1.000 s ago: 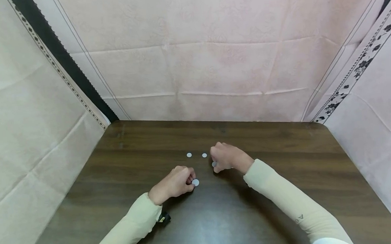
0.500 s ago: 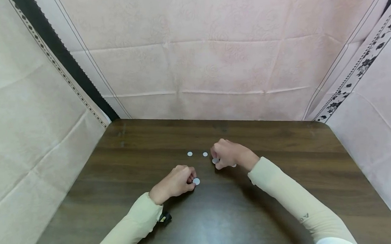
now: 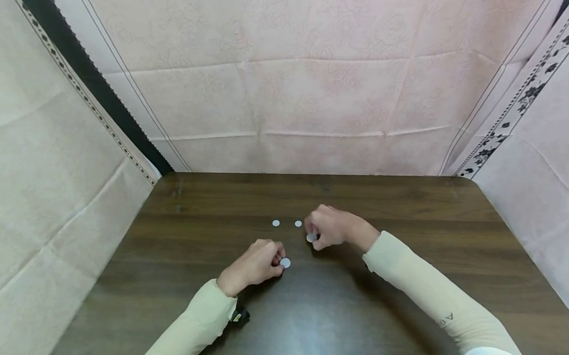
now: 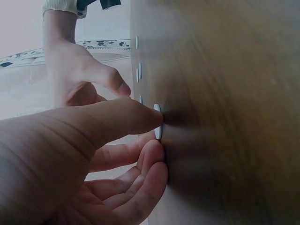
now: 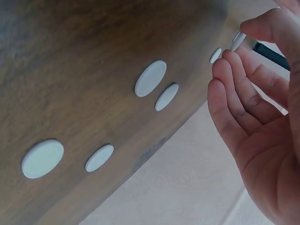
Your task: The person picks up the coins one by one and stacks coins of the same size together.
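Observation:
My left hand (image 3: 256, 264) rests low over the brown table, thumb and fingertips at opposite edges of a round white disc (image 3: 285, 262). The left wrist view shows this disc (image 4: 158, 123) edge-on, flat against the wood. Farther away and to the right, my right hand (image 3: 334, 227) pinches another white disc (image 3: 311, 238) between thumb and fingertips. In the right wrist view that held disc (image 5: 237, 41) is tilted and raised off the tabletop. The remaining fingers of the right hand are bent beside it.
Two small white discs (image 3: 276, 223) lie beyond my hands. In the right wrist view, several more discs (image 5: 150, 78) of larger and smaller size lie on the table (image 5: 70, 79); the right hand covers them in the head view. Pale cloth (image 3: 284, 90) hangs behind the table and along both sides.
My right hand shifts slightly away and to the right, then back toward me, still pinching its disc. A disc edge seen below that hand half a second ago is now covered. My left hand stays put.

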`<state>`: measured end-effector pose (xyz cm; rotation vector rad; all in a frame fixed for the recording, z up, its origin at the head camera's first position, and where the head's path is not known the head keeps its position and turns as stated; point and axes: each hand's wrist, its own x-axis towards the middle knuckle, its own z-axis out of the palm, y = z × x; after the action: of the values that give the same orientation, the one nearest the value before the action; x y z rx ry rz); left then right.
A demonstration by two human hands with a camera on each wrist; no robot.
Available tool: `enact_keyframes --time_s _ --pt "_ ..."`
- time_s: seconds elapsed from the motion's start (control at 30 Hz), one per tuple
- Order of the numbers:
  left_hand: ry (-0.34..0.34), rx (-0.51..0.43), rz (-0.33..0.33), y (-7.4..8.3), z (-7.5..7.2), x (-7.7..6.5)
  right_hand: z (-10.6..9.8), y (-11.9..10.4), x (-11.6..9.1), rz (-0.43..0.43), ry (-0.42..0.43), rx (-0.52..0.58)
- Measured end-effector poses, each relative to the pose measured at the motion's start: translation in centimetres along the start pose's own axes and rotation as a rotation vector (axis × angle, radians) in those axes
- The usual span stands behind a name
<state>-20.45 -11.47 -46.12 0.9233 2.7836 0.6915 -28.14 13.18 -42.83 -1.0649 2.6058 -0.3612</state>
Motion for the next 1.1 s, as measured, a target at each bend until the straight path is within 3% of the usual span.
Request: enact_keyframes --time_s 0.4,0.57,1.1 --pt "-0.03 -0.02 -0.033 0.0 -0.2 0.2 0.8 -1.0 -0.2 -0.097 0.047 -0.024" --pt "-0.022 -0.021 -0.018 0.0 -0.2 0.2 1.3 -1.6 -0.2 -0.123 0.057 -0.033" --pt "-0.008 -0.013 0.001 -0.1 -0.1 0.1 2.4 -3.8 -0.3 -0.12 0.061 -0.031"
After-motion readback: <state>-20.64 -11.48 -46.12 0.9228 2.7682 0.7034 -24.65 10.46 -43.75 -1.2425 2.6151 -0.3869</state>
